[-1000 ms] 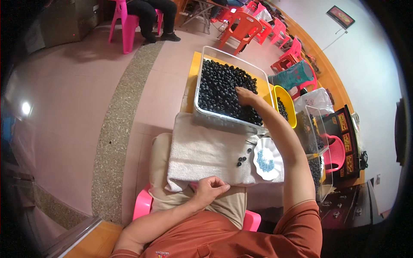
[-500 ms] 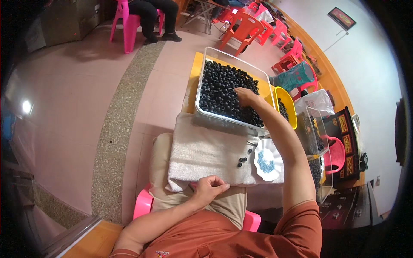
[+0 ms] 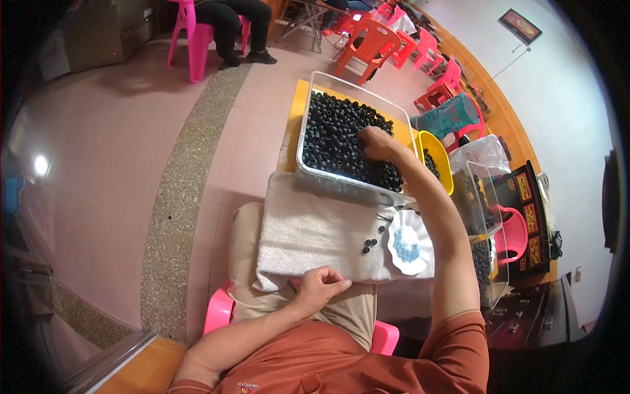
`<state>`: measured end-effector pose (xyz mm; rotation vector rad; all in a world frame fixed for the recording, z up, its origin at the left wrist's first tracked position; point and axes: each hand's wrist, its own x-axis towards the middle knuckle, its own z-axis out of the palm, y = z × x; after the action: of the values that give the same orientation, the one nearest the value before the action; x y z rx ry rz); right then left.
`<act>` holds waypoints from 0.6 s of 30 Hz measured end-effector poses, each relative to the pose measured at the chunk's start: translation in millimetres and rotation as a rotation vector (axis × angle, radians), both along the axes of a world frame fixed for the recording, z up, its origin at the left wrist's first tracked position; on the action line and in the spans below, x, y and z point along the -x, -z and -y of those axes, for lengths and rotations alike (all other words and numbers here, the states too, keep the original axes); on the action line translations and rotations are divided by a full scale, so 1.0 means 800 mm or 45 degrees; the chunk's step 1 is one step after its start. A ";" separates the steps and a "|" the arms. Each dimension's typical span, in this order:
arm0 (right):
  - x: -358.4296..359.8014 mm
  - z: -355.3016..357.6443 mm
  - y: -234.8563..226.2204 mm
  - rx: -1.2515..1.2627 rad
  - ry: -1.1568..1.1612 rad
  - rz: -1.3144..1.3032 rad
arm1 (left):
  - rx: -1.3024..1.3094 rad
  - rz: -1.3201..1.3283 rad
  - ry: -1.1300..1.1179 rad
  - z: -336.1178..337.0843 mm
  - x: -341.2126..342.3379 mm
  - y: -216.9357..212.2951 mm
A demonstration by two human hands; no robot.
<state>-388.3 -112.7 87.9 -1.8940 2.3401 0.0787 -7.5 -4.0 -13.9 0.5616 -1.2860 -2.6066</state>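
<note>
My right hand (image 3: 377, 143) reaches into a clear plastic bin (image 3: 348, 188) filled with small black ring-shaped beads (image 3: 338, 131). Its fingers are bent down onto the beads; their tips are hidden, so what they grip cannot be seen. At the near edge of a white towel (image 3: 315, 230) over my lap rests my left hand (image 3: 318, 289), fingers curled and thumb brought toward them; anything between them is too small to make out. A few loose black beads (image 3: 369, 243) lie on the towel, beside a white scalloped dish (image 3: 423, 246) of tiny blue pieces (image 3: 405, 250).
Right of the bin stands a yellow basin (image 3: 445, 167) with more black pieces. Clear stacked boxes (image 3: 482, 210) are beyond my right arm. A teal bag (image 3: 449, 117) and red and pink chairs (image 3: 371, 47) stand farther back. A seated person's legs (image 3: 230, 26) show at the far left.
My right hand has stayed among the beads, turning slightly, its fingers now more bunched and pressed in. My left hand has hardly moved.
</note>
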 end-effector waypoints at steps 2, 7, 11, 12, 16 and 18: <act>-0.011 -0.002 -0.017 0.025 -0.019 0.046 | -0.008 -0.030 -0.019 0.001 0.000 0.000; -0.016 -0.014 -0.049 0.217 0.060 0.316 | 0.006 -0.040 -0.009 -0.001 0.001 0.008; -0.039 -0.023 -0.070 0.231 0.212 0.250 | -0.030 -0.030 -0.003 0.000 0.000 0.005; -0.040 -0.027 -0.069 0.234 0.215 0.248 | -0.027 -0.032 0.000 0.000 0.000 0.005; -0.038 -0.044 -0.054 0.329 0.214 0.413 | 0.006 -0.050 -0.007 0.000 0.000 0.000; -0.042 -0.048 -0.051 0.328 0.201 0.447 | 0.019 -0.041 -0.010 0.000 -0.001 0.000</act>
<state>-354.7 -74.0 128.4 -1.6452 2.3253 -0.5494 -6.7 -4.0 -14.1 0.5189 -1.2894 -2.5864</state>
